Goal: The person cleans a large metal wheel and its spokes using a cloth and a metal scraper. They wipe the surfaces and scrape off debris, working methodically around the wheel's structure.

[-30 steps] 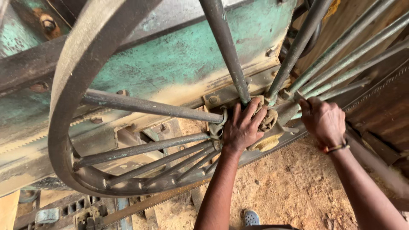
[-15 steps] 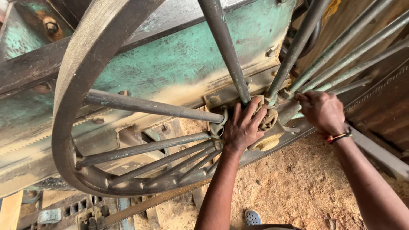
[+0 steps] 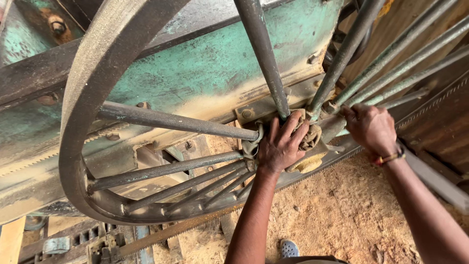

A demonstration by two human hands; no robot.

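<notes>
A large spoked metal wheel [image 3: 93,98] with a dark rim fills the view, set against a worn green machine body [image 3: 210,63]. My left hand [image 3: 282,145] lies spread over the hub [image 3: 312,139], pressing a dirty rag [image 3: 251,145] against it. To the right of the hub my right hand [image 3: 370,128] is curled around something on the hub's far side; its fingertips are hidden. A red and yellow band sits on that wrist. Grey spokes [image 3: 171,120] fan out from the hub in all directions.
A toothed saw band [image 3: 342,155] runs diagonally under the hub. Sawdust [image 3: 337,215] covers the ground below. A blue shoe [image 3: 289,248] shows at the bottom. Rusty sheet metal [image 3: 439,122] stands at the right, and metal parts [image 3: 102,242] lie at lower left.
My right hand has curled in and moved slightly left toward the hub. My left hand stays on the hub with the rag.
</notes>
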